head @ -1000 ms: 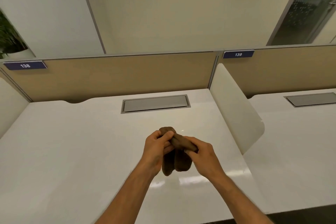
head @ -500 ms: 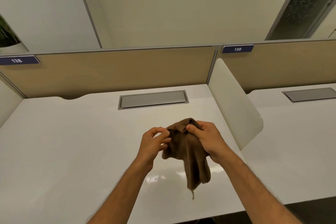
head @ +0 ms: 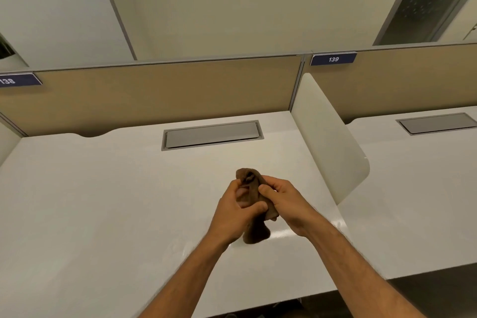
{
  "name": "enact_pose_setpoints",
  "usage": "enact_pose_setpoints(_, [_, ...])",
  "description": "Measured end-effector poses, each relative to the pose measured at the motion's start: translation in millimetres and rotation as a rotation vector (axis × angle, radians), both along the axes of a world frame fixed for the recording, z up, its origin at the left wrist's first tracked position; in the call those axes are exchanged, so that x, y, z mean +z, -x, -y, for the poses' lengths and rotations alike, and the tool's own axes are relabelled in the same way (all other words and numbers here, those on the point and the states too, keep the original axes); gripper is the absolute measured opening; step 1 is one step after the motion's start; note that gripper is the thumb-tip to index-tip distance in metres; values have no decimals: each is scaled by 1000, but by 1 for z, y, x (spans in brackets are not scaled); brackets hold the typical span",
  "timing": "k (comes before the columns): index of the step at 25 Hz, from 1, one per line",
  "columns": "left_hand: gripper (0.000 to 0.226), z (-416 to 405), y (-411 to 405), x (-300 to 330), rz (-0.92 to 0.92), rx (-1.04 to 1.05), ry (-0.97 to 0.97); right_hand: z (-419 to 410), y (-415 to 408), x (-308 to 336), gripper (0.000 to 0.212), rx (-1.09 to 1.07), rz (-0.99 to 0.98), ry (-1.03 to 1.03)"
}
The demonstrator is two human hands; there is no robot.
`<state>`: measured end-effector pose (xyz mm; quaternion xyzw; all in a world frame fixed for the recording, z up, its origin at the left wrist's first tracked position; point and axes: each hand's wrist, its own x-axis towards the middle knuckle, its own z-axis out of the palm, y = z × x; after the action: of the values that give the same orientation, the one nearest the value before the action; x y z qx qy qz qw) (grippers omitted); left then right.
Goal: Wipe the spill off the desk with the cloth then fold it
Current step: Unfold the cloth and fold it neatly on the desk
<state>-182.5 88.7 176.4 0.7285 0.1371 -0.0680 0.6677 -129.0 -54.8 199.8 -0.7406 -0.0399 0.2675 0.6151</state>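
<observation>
A small brown cloth (head: pixel 254 232) is bunched up between both of my hands, held above the white desk (head: pixel 103 201). My left hand (head: pixel 232 214) grips its left side with the thumb across the front. My right hand (head: pixel 286 201) pinches its upper right part. A rounded fold of the cloth sticks up above my fingers and a lump hangs below them. A faint wet smear shows on the desk just under my hands.
A grey cable hatch (head: pixel 213 134) is set into the desk behind my hands. A white curved divider (head: pixel 327 137) stands at the right, with a second desk (head: pixel 413 188) beyond. A tan partition (head: pixel 154 95) runs along the back.
The cloth hung long from my right hand half a second ago; now it is gathered into a bunch between both hands, and my left hand has closed on it.
</observation>
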Motion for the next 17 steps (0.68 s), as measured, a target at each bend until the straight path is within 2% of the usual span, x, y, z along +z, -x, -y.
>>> enact_pose_setpoints(4, [54, -18, -3, -7, 57, 27, -142, 7, -5, 2, 34, -2, 107, 46])
enact_pose_setpoints(8, [32, -46, -11, -11, 42, 76, -245, 17, -22, 14, 32, -43, 130, 119])
enact_pose_setpoints(11, [37, -68, -12, -16, 48, 97, -316, 36, -44, 17, 30, -139, 214, 230])
enact_pose_setpoints(14, [20, -86, -17, -24, 54, -152, -503, 51, -64, 8, 28, -94, 296, 325])
enact_pose_setpoints(15, [20, -91, -20, -27, 40, -255, -607, 53, -70, 2, 27, -77, 306, 348])
enact_pose_setpoints(17, [34, -102, -32, -34, 25, -362, -787, 55, -83, -11, 26, -68, 324, 380])
